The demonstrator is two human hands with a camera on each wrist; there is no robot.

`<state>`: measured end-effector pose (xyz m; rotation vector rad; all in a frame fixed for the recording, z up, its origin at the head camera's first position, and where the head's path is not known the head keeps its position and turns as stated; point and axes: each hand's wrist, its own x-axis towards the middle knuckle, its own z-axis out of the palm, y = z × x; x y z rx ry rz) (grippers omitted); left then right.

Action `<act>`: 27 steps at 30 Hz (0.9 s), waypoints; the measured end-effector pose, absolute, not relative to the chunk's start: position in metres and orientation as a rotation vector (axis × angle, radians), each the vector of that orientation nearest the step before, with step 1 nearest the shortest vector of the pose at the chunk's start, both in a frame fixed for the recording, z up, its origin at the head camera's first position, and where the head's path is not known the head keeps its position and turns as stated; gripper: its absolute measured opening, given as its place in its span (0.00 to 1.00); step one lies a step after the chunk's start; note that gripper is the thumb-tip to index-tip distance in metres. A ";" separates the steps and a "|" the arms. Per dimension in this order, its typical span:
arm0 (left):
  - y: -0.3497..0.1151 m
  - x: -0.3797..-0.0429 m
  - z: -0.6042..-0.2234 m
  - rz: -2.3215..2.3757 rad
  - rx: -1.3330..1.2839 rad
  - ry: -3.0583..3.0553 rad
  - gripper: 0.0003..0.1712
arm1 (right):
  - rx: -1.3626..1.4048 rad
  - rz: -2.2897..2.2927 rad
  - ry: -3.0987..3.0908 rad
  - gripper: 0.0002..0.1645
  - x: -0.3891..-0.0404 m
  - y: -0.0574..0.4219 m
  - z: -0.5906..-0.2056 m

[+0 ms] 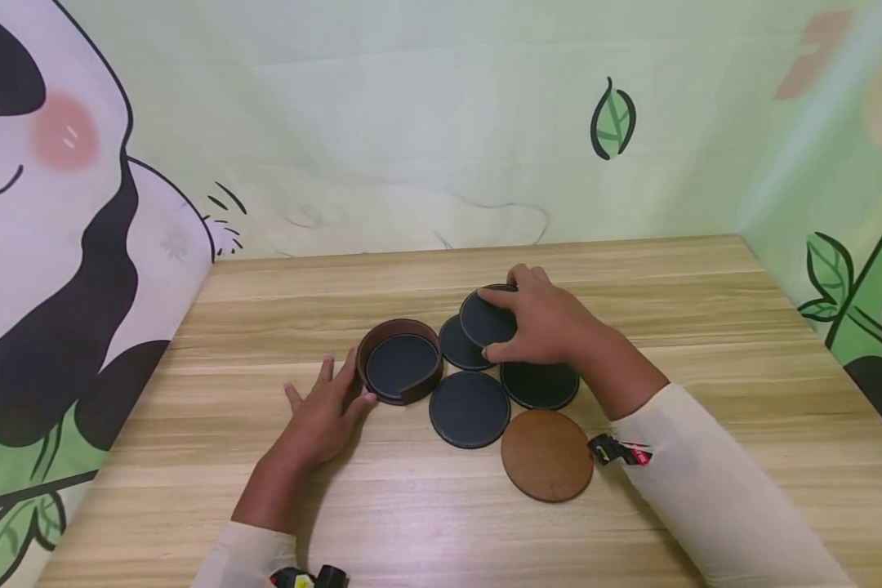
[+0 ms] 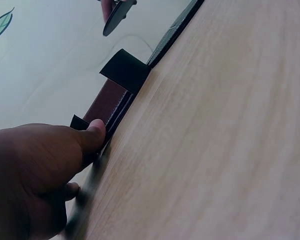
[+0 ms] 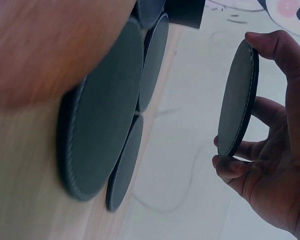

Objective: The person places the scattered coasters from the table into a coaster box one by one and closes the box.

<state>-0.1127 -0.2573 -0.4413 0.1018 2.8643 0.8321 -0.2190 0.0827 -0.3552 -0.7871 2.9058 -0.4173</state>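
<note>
On the wooden table (image 1: 265, 506) the person had both hands among a set of round coasters. Their right hand (image 1: 551, 322) held one dark coaster (image 1: 485, 320) lifted above the table, pinched by its edge between the thumb and the curled fingers (image 3: 230, 167); in the right wrist view this coaster was clearly free of the surface and apart from the others. Under it, another dark coaster (image 1: 457, 347) lay flat. Two more dark ones lay nearer to the person, one in the middle (image 1: 469, 409) and one under the right wrist (image 1: 540, 385), and they were just beside each other. A brown coaster (image 1: 547, 454) lay nearest to the person, close to the right sleeve (image 1: 706, 482).

Left of the coasters stood a round brown holder (image 1: 399, 360) with a cut in its wall, and a dark coaster (image 1: 400, 365) lay inside it. The left hand (image 1: 323, 412) rested flat on the table with fingers spread and nearly straight, gripping nothing. Its thumb (image 2: 92, 135) touched the outside wall of the holder.

Behind the table was a pale green wall (image 1: 412, 122) with a leaf (image 1: 613, 119) and a panda (image 1: 44, 204) drawn on it.
</note>
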 end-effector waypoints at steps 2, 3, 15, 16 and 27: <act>-0.257 -0.113 -0.441 0.832 0.106 2.865 0.48 | -0.801 -0.393 2.904 0.53 -0.218 0.076 -0.354; -0.257 -0.113 -0.441 0.833 0.104 2.862 0.48 | -0.808 -0.382 2.903 0.53 -0.218 0.073 -0.353; -0.257 -0.113 -0.438 0.834 0.104 2.857 0.48 | -0.933 -0.321 2.864 0.55 -0.211 0.037 -0.350; -0.257 -0.113 -0.438 0.832 0.104 2.858 0.48 | -0.941 -0.319 2.861 0.55 -0.210 0.034 -0.350; -0.258 -0.113 -0.439 0.818 0.114 2.862 0.48 | -0.980 -0.251 2.833 0.53 -0.208 0.006 -0.351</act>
